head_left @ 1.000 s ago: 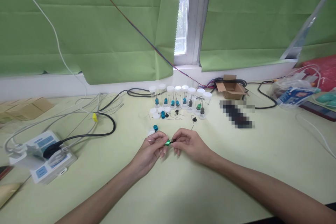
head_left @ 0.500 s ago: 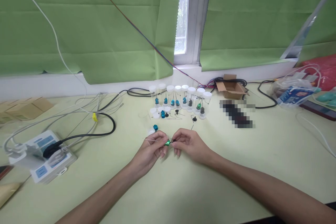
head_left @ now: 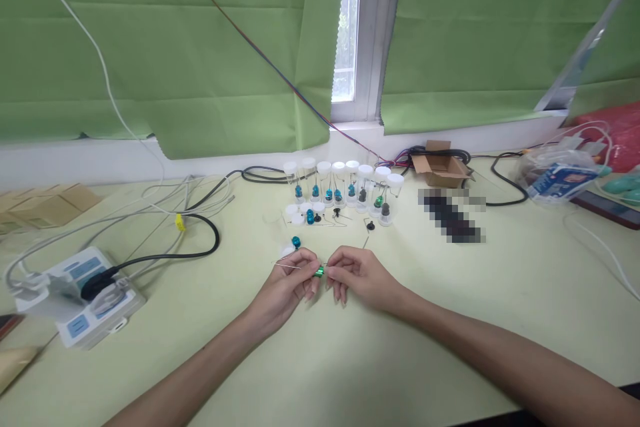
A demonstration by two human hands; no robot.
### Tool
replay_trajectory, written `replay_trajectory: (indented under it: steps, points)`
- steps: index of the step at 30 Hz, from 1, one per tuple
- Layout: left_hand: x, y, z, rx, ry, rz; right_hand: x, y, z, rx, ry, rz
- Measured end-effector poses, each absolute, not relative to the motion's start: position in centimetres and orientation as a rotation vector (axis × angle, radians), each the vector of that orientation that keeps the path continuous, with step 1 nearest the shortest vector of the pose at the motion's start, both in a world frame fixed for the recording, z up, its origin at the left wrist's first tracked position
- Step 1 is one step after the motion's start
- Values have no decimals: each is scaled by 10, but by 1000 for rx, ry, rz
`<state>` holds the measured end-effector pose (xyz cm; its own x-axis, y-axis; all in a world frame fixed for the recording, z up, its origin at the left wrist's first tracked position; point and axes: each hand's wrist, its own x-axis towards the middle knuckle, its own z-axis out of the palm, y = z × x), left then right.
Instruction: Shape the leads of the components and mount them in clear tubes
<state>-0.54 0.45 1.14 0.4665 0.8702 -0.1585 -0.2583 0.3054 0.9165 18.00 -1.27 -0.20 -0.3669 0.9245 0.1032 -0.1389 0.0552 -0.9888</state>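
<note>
I have the left hand [head_left: 290,283] pinching a small green part [head_left: 319,272] between thumb and fingers, with a thin wire [head_left: 287,265] showing at its outer side, while the right hand [head_left: 366,279] has its fingertips close together at the green part's near end (whether they grip anything there, I can't tell). Just beyond the left hand lies a blue knob [head_left: 296,241], and farther past both hands stand white-capped jars [head_left: 339,180].
</note>
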Motion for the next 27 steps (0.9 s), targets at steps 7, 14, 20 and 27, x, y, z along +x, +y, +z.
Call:
replay_trajectory:
  steps: [7, 14, 20, 27]
  points:
    - [-6, 4, 11, 995, 754, 849, 180, -13, -2, -860, -1436, 1486]
    - [-6, 4, 12, 996, 764, 851, 180, -13, -3, -858, -1447, 1485]
    - [-7, 3, 10, 1008, 754, 847, 181, -14, -2, -883, -1501, 1488]
    - [-7, 3, 9, 1030, 740, 830, 181, -15, -1, -896, -1530, 1482]
